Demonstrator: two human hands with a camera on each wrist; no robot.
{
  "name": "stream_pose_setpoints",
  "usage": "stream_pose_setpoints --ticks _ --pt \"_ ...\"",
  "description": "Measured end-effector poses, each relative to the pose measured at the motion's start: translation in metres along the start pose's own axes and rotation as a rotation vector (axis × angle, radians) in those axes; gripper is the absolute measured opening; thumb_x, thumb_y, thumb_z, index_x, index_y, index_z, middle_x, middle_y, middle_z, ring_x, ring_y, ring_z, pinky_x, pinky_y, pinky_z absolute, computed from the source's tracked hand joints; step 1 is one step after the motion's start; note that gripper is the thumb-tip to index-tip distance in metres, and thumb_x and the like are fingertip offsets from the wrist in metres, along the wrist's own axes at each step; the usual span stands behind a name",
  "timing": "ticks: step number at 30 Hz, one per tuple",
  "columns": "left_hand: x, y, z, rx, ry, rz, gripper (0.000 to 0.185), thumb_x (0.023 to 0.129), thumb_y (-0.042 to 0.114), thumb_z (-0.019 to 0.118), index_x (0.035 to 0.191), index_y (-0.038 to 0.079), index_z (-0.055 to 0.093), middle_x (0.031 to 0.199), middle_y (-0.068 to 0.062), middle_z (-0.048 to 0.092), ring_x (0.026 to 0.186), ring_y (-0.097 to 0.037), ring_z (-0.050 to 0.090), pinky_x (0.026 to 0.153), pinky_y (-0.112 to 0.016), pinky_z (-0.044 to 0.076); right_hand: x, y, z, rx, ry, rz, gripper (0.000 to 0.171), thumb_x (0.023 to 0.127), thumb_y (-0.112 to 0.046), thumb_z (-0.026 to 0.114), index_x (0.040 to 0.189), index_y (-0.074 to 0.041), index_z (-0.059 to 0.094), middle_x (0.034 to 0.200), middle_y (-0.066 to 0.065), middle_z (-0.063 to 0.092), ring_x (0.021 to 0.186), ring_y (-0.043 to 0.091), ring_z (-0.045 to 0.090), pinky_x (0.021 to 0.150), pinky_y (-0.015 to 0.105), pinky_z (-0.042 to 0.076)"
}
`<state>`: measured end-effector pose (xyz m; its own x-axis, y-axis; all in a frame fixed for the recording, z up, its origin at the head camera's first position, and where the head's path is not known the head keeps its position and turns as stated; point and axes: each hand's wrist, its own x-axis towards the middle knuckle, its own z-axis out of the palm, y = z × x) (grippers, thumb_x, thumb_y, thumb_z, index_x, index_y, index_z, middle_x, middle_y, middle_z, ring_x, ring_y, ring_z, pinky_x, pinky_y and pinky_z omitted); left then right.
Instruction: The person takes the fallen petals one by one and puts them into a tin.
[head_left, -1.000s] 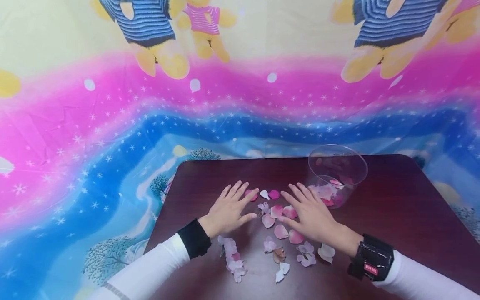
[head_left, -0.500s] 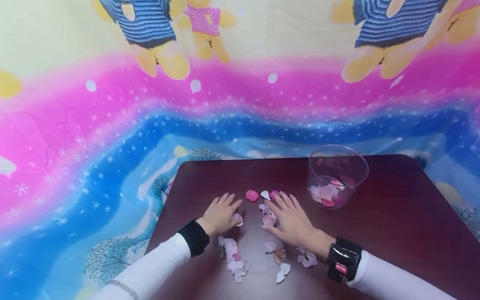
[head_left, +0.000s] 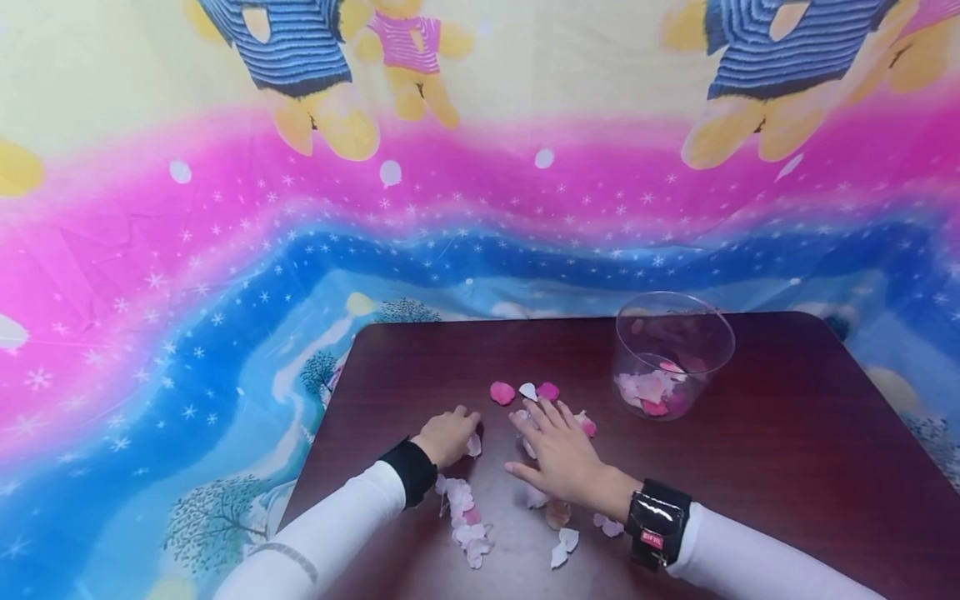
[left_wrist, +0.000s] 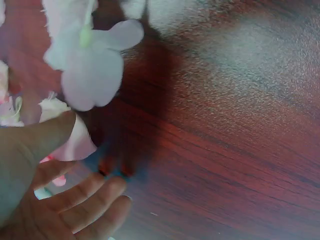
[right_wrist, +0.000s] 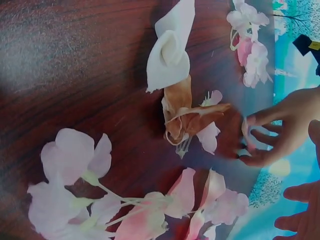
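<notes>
My left hand (head_left: 447, 438) is low over the table, left of the middle. Its thumb and finger pinch a pale pink petal (left_wrist: 80, 142), which also shows at the thumb in the right wrist view. My right hand (head_left: 564, 454) lies spread with straight fingers over scattered petals and hides part of them. Beyond its fingertips are a white petal (head_left: 528, 390), a magenta petal (head_left: 548, 391) and a hot pink petal (head_left: 502, 392). Near its wrist lie a brown petal (right_wrist: 180, 110) and white petals (right_wrist: 170, 57). Pink blossoms with stems (right_wrist: 140, 207) show below them in the right wrist view.
A clear round tub (head_left: 675, 358) holding pink and white petals stands at the back right of the dark wooden table (head_left: 795, 433). A row of pale pink blossoms (head_left: 465, 521) lies nearer, below my left hand. A printed cloth (head_left: 480, 183) hangs behind the table.
My right hand has moved left, away from the tub, and now covers several petals that were visible. My left hand has gone from spread fingers to pinching a pale pink petal.
</notes>
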<state>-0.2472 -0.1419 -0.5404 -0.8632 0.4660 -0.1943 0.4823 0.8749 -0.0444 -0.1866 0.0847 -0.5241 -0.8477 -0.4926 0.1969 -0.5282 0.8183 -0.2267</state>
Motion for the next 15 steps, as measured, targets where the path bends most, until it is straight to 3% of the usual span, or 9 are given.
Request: stream_pose_setpoints --ticks 4,9,15 --pt "0.0016 0.0047 0.0008 -0.022 0.026 0.018 0.031 0.085 0.010 0.079 0.113 0.010 0.065 0.099 -0.012 0.070 0.089 -0.027 0.073 0.078 -0.039 0.062 -0.0010 -0.0006 0.0010 -0.008 -0.011 0.000 0.075 0.089 -0.061 0.065 0.147 -0.013 0.053 0.154 0.017 0.049 0.147 0.041 0.040 0.120 0.062 0.028" --pt "0.0020 0.0075 0.0011 -0.050 0.034 0.030 0.010 0.083 0.013 0.080 0.088 0.010 0.072 0.081 -0.005 0.075 0.077 -0.021 0.073 0.071 -0.037 0.060 -0.0015 0.0005 0.0018 -0.023 -0.007 -0.003 0.076 0.089 -0.064 0.063 0.147 -0.014 0.054 0.154 0.017 0.049 0.146 0.040 0.040 0.120 0.062 0.029" --pt "0.0008 0.0058 0.0019 0.036 0.048 0.049 0.013 0.082 0.026 0.081 0.078 0.016 0.075 0.077 -0.002 0.076 0.070 -0.018 0.072 0.062 -0.036 0.058 -0.0011 0.0025 0.0028 0.011 -0.031 0.006 0.076 0.090 -0.064 0.062 0.147 -0.014 0.052 0.156 0.017 0.047 0.148 0.041 0.038 0.119 0.063 0.029"
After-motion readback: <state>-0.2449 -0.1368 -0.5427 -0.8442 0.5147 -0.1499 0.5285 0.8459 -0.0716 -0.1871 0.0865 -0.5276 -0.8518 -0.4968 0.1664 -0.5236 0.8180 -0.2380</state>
